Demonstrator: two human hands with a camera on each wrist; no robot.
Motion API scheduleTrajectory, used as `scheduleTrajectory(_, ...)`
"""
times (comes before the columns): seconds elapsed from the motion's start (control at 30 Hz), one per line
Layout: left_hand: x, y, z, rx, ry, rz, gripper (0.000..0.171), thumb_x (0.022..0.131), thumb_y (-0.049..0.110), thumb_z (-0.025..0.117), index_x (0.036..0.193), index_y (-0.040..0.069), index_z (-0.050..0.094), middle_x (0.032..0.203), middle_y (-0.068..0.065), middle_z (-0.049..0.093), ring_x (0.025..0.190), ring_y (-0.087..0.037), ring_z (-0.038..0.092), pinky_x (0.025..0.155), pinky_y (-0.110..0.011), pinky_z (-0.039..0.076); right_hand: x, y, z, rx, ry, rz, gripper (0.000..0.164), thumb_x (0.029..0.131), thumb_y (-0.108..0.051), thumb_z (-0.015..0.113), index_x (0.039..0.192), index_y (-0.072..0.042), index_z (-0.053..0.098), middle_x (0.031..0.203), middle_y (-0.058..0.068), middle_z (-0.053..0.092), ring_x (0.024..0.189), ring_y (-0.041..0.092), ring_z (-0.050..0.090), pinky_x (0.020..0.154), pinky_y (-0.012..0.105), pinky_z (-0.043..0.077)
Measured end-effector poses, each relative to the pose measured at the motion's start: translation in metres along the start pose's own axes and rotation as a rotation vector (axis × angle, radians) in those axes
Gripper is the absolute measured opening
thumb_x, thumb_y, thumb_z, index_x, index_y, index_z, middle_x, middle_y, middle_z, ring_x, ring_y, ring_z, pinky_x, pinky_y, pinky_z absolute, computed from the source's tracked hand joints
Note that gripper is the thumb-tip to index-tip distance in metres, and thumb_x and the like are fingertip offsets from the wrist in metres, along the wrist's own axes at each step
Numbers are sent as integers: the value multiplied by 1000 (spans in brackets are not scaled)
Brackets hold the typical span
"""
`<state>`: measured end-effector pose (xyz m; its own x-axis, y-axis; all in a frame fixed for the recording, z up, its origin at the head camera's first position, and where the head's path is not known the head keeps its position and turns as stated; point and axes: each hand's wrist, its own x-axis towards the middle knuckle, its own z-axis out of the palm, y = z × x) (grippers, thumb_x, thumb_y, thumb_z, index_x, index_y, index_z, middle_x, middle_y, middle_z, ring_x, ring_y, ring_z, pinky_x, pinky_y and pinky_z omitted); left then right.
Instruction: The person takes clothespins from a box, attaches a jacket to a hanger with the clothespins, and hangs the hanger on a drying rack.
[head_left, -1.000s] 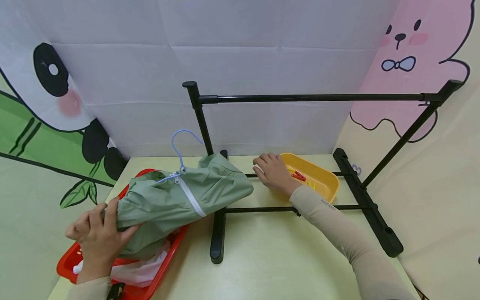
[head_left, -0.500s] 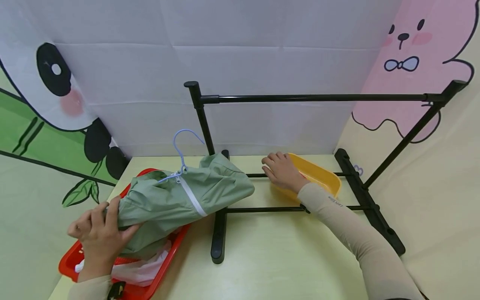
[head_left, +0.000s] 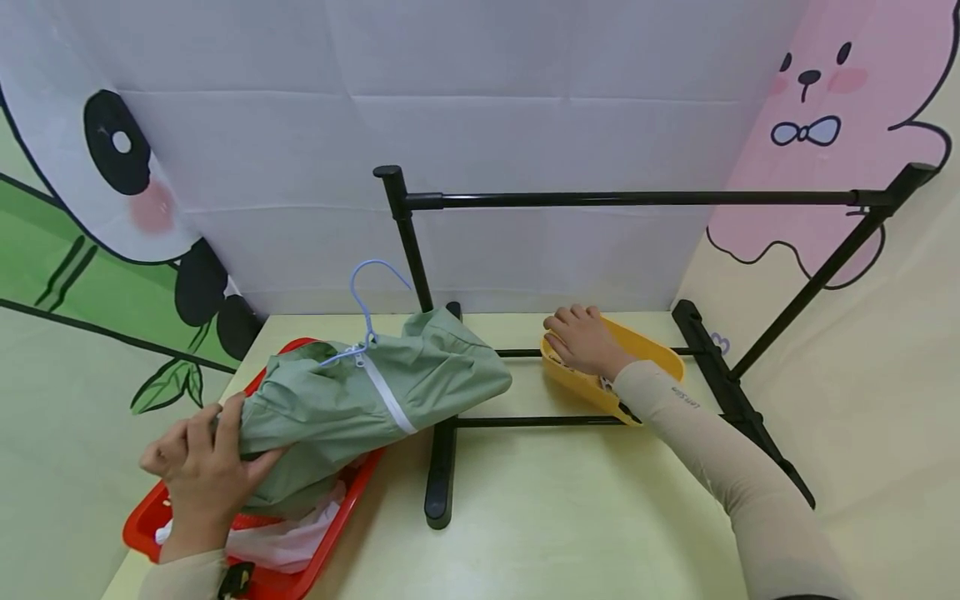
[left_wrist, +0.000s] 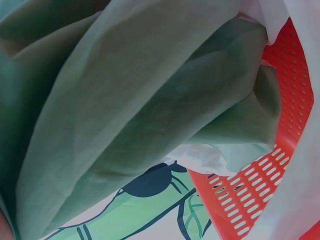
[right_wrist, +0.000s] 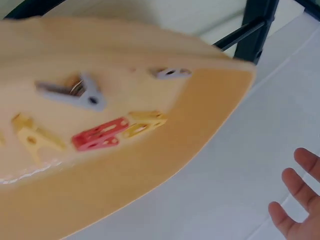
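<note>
My left hand point(head_left: 202, 467) grips the end of a green zippered garment point(head_left: 315, 417), thumb in front. A blue hanger point(head_left: 362, 304) sticks out of the garment beside its white zipper. In the left wrist view, folds of the green cloth point(left_wrist: 130, 90) fill much of the picture. My right hand point(head_left: 588, 340) is over the yellow tray point(head_left: 652, 350), fingers loosely bent and holding nothing. The right wrist view has a red clothespin point(right_wrist: 100, 135), a grey clothespin point(right_wrist: 82, 95) and several others inside the tray, with fingertips point(right_wrist: 297, 187) apart at the right.
A black rack point(head_left: 630, 199) stands on the table point(head_left: 562, 508), its upper bar above the tray. Under the garment, a red basket point(head_left: 337, 521) holds pink cloth point(head_left: 285, 542). A printed backdrop point(head_left: 525, 133) rises behind, and a wall stands at the right.
My right hand has moved right, over the tray. The tray's near end has shifted left and nearer, now overlapping the rack's lower bar. The left hand keeps its grip on the garment.
</note>
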<state>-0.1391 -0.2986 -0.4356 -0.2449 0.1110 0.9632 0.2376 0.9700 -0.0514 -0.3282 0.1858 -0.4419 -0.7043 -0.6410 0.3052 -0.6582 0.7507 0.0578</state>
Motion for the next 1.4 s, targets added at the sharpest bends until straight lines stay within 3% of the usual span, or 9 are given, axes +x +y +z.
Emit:
scheduleTrajectory(0.27, -2, 1, -1, 6, 9, -3, 66, 93, 64, 44, 114, 2, 56, 98, -26, 50, 85, -42, 34, 71, -56, 10, -6, 10, -2, -63, -84, 7, 27, 106, -30, 45, 120, -11, 58, 110, 9, 54, 94, 29, 48, 81, 48, 36)
scheduleTrajectory(0.57, 1, 4, 0, 3, 43, 1, 64, 93, 63, 45, 112, 2, 57, 96, -25, 50, 83, -42, 34, 71, -55, 10, -12, 21, -1, -81, -104, -3, 30, 104, -30, 50, 125, -11, 60, 111, 9, 56, 95, 30, 50, 80, 47, 37)
scheduleTrajectory(1.03, 8, 10, -7, -5, 19, -1, 64, 95, 62, 42, 112, 2, 55, 96, -25, 47, 83, -43, 32, 71, -55, 10, -14, 39, 9, -142, -202, -28, 28, 102, -31, 54, 122, -11, 56, 102, 9, 50, 87, 30, 46, 77, 49, 36)
scheduleTrajectory(1.4, 4, 7, -6, 4, 10, -4, 64, 95, 62, 42, 114, 3, 55, 98, -25, 48, 85, -43, 34, 71, -55, 11, -14, 53, 18, -174, -266, -8, 36, 104, -35, 50, 130, -10, 55, 109, 11, 52, 96, 32, 50, 85, 54, 39)
